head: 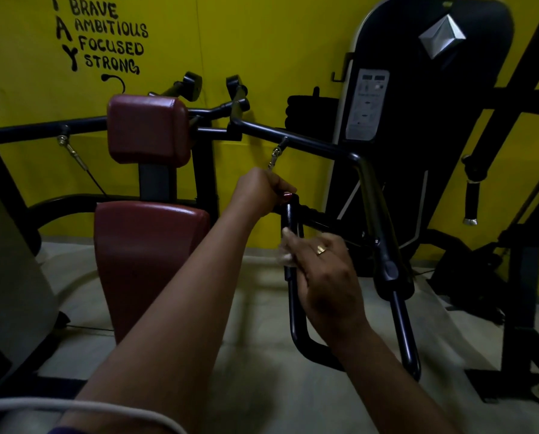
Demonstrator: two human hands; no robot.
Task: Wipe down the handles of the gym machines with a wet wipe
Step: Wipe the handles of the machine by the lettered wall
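The black upright metal handle bar (289,216) of the machine stands just right of the middle, at about 3 o'clock from the dark red padded seat (149,245). The left hand (262,191) is curled round the top end of this bar and holds it firm. At 5 o'clock from it, lower on the same bar, the right hand (323,270) holds the thin whitish wet wipe (284,257) against the metal. The wipe shows only as a pale blur at the fingertips, and I cannot tell how far the fingers go round the bar.

The step in hand seems to be the wiping of this upright bar. To do it well, I think the wipe should go fully around the tube, not only on the front side, and travel down toward the bend at 6 o'clock. The left hand should stop the bar from swinging, and its own place at the top will need the wipe too
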